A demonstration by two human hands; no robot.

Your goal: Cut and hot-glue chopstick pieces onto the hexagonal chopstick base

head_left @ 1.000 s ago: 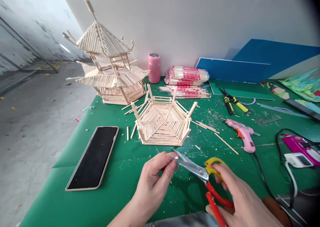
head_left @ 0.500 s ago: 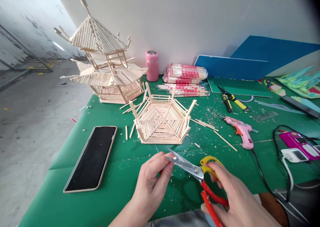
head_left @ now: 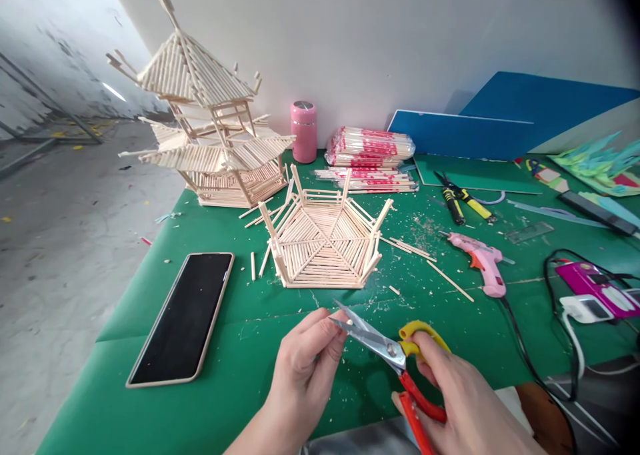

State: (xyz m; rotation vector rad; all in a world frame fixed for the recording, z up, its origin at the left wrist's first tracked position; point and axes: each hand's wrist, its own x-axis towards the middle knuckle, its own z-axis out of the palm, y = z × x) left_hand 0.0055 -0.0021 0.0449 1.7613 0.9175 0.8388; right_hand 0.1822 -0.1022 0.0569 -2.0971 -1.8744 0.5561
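My left hand (head_left: 307, 358) is closed in a pinch on a short wooden stick (head_left: 349, 322), of which only the pale end shows between thumb and forefinger. My right hand (head_left: 450, 388) grips scissors (head_left: 383, 347) with one yellow and one red handle. The parted blades point left and lie around the stick's end, close to my left fingertips. Just beyond both hands stands a six-sided stick frame (head_left: 325, 241) with a slatted floor and upright corner posts.
A stick pagoda (head_left: 215, 128) stands at the back left, a black phone (head_left: 183, 318) at the left. Behind are a pink flask (head_left: 304, 131) and wrapped sticks (head_left: 370, 147). To the right lie a pink glue gun (head_left: 483, 261) with its cord, and pliers (head_left: 463, 201). Stick scraps litter the green table.
The scissors and my right hand have shifted slightly left, and the handles have come a little closer together. My left hand keeps its pinch almost in place.
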